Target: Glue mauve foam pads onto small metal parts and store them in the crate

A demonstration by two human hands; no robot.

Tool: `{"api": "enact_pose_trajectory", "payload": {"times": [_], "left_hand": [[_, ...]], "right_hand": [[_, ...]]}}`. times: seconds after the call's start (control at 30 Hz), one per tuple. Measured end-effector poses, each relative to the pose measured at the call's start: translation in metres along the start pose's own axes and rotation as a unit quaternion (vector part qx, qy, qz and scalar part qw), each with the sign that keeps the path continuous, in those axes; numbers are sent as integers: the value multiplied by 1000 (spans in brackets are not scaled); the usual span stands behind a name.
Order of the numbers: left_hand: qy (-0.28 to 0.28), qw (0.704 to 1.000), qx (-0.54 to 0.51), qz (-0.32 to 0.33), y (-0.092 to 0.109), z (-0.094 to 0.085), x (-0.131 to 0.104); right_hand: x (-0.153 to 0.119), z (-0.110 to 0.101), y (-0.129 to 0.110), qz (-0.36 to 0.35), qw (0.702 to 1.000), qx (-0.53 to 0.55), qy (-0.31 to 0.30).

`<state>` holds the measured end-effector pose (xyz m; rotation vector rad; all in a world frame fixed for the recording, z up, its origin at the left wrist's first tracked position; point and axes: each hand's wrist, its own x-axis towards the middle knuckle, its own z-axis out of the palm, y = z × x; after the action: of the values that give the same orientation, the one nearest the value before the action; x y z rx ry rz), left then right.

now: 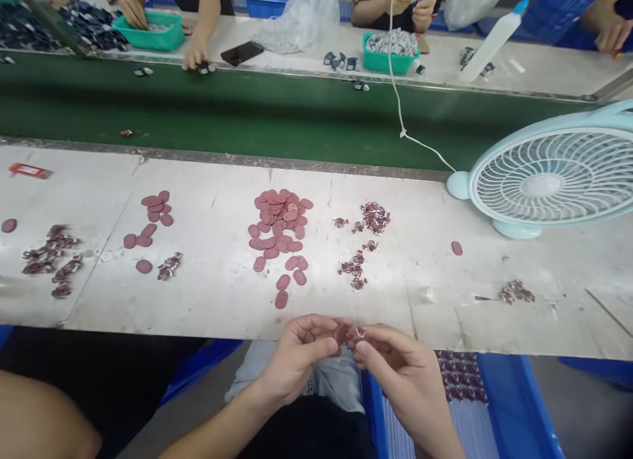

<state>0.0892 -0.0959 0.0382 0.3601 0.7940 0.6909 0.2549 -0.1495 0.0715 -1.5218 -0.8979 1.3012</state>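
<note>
At the table's near edge, my left hand (302, 353) pinches a maroon oval disc (341, 334) between thumb and fingers. My right hand (403, 367) is closed on a small maroon-and-silver piece (360, 334) that meets the disc; fingertips partly hide both. Beyond my hands lies a heap of flat maroon ovals (279, 218), with a few loose ones trailing toward me. To its right sit small clusters of shiny maroon-and-silver pieces (376, 218). Below the table edge by my right forearm, a blue crate (519, 406) holds rows of maroon pieces (462, 376).
A pale blue fan (544, 182) stands at the right, its white cord (395, 83) running upward. More ovals (155, 205) and metallic clusters (52, 254) lie leftward. Across the green conveyor belt (222, 109), co-workers' hands work beside green bins (390, 62). Someone's arm is at lower left.
</note>
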Motion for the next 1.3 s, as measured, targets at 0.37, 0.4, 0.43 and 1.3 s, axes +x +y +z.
{"api": "enact_pose_trajectory", "payload": {"times": [0.37, 0.4, 0.43, 1.3], "left_hand": [[-17, 999, 23, 29, -3, 5, 4], [-16, 999, 29, 33, -4, 5, 4], [-15, 999, 33, 36, -5, 5, 3], [8, 991, 81, 104, -31, 10, -13]], "right_hand": [[2, 2, -2, 6, 1000, -24, -10], [2, 0, -3, 5, 999, -28, -16], [2, -1, -4, 4, 999, -31, -22], [-17, 3, 24, -19, 991, 129, 13]]}}
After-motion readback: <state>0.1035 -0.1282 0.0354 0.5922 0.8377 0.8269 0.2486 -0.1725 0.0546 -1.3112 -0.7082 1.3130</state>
